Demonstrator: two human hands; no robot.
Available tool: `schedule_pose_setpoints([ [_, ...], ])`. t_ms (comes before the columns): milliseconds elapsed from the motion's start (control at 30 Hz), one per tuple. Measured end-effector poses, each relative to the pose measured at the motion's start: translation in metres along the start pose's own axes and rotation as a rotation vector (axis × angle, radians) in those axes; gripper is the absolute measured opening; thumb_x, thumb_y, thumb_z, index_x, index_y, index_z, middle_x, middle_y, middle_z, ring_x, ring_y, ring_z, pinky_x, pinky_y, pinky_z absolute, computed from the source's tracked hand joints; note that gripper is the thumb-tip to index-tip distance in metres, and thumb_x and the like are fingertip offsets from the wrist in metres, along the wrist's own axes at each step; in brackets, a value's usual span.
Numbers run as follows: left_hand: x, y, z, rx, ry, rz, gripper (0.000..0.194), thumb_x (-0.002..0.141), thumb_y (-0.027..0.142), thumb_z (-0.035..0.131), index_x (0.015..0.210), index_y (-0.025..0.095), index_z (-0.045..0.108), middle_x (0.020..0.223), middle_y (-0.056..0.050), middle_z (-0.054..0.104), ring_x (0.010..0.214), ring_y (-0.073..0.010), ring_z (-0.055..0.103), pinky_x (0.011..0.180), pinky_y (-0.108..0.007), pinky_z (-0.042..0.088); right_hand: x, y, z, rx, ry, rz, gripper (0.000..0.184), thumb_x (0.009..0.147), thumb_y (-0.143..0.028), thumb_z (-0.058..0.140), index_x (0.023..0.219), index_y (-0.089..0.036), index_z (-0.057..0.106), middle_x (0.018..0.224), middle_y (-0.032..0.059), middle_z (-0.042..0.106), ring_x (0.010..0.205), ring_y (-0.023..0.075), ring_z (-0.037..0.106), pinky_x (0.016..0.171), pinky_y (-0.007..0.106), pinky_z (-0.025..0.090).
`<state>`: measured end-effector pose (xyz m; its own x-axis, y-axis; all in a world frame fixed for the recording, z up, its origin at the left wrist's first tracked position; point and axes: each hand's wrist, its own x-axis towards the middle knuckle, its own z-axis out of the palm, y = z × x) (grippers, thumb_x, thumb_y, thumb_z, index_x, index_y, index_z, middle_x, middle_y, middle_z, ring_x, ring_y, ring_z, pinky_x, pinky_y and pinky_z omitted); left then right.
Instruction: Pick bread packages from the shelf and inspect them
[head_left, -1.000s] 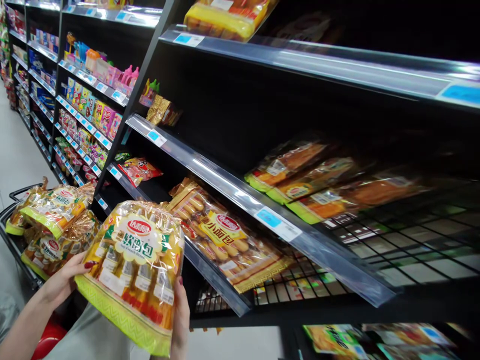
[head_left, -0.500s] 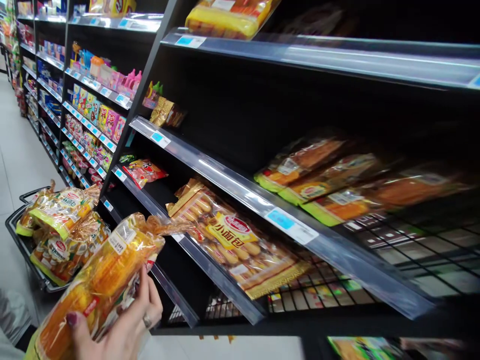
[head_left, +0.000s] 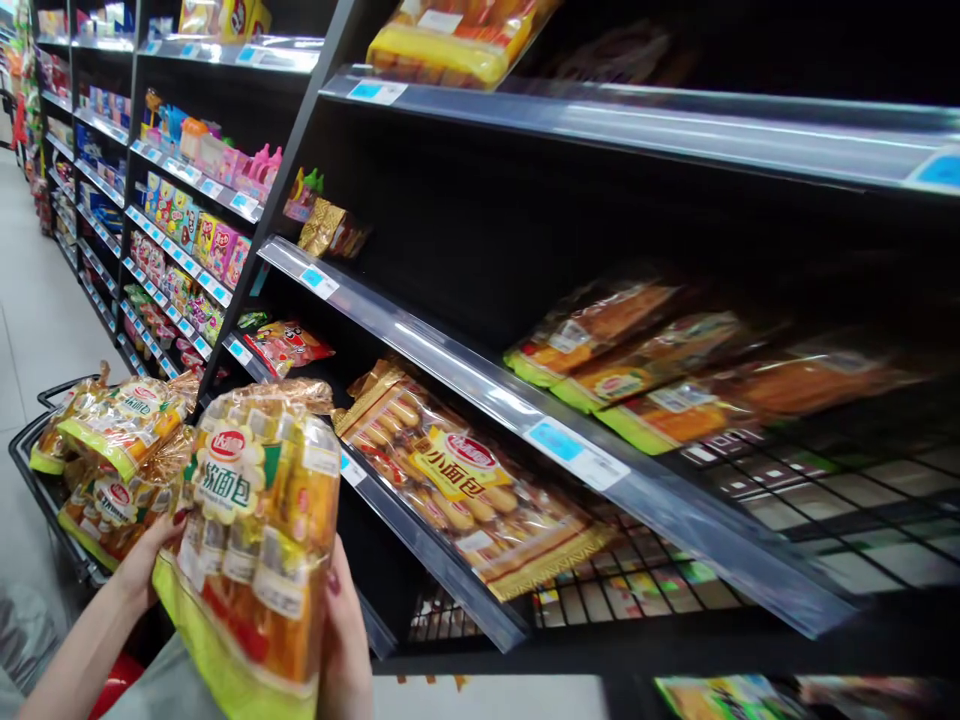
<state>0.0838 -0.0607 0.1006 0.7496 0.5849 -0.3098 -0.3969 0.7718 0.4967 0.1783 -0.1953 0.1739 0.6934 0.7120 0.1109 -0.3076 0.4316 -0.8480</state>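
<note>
Between my two hands is a clear bag of bread point(head_left: 247, 540), its printed front turned toward me and its bright green end hanging down. My left hand point(head_left: 156, 550) grips the bag's left edge, thumb on the front and the other fingers hidden behind. On the right edge, my right hand point(head_left: 346, 620) is closed round the bag, partly covered by it. Just beyond my left hand stands a black shopping basket point(head_left: 37, 480) with several similar bread bags point(head_left: 127, 420) piled in it. A large bag of small breads point(head_left: 465, 480) lies on the shelf to the right.
Black store shelving point(head_left: 442, 345) with clear price rails fills the right side. Several bread packs point(head_left: 660, 370) lie on its middle shelf, and a yellow-ended pack point(head_left: 457, 45) sits above. Candy shelves point(head_left: 180, 240) run back along a pale floor aisle point(head_left: 30, 290).
The bread bag has been turned from its side to show its front and raised upright. My left hand has come into view and taken its left edge; my right hand has moved to the right edge.
</note>
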Motion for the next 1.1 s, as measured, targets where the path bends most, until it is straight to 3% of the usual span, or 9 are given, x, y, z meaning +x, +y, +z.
schedule_pose_setpoints([
  [100, -0.009, 0.018, 0.003, 0.140, 0.080, 0.176, 0.057, 0.054, 0.029, 0.088, 0.106, 0.017, 0.067, 0.091, -0.006, 0.077, 0.097, -0.0309, 0.070, 0.089, -0.036, 0.054, 0.008, -0.003, -0.016, 0.098, 0.098, 0.061, 0.058, 0.076, -0.048, 0.071, 0.129, -0.029, 0.056, 0.124, 0.0046, 0.065, 0.116, 0.0283, 0.059, 0.101, 0.044, 0.044],
  [233, -0.026, 0.030, 0.017, 0.315, 0.065, 0.272, 0.062, 0.060, 0.036, 0.086, 0.115, 0.014, 0.065, 0.099, -0.009, 0.076, 0.097, -0.0303, 0.069, 0.085, -0.033, 0.055, 0.015, 0.007, -0.029, 0.078, 0.145, 0.121, 0.066, 0.069, -0.047, 0.078, 0.129, -0.029, 0.057, 0.120, 0.0035, 0.068, 0.112, 0.0275, 0.062, 0.101, 0.043, 0.046],
  [833, -0.028, 0.031, 0.020, 0.386, 0.049, 0.294, 0.061, 0.064, 0.039, 0.083, 0.115, 0.013, 0.065, 0.108, -0.011, 0.073, 0.105, -0.0323, 0.066, 0.083, -0.033, 0.055, 0.021, 0.016, -0.038, 0.125, 0.131, 0.156, 0.066, 0.072, -0.045, 0.076, 0.131, -0.028, 0.055, 0.126, 0.0040, 0.065, 0.114, 0.0295, 0.061, 0.096, 0.046, 0.050],
  [1100, -0.029, 0.033, 0.021, 0.397, 0.041, 0.294, 0.059, 0.065, 0.039, 0.082, 0.115, 0.013, 0.065, 0.108, -0.011, 0.073, 0.103, -0.0320, 0.067, 0.085, -0.034, 0.054, 0.021, 0.013, -0.030, 0.142, 0.165, 0.155, 0.066, 0.070, -0.044, 0.077, 0.130, -0.027, 0.056, 0.121, 0.0042, 0.067, 0.114, 0.0287, 0.061, 0.098, 0.045, 0.048],
])
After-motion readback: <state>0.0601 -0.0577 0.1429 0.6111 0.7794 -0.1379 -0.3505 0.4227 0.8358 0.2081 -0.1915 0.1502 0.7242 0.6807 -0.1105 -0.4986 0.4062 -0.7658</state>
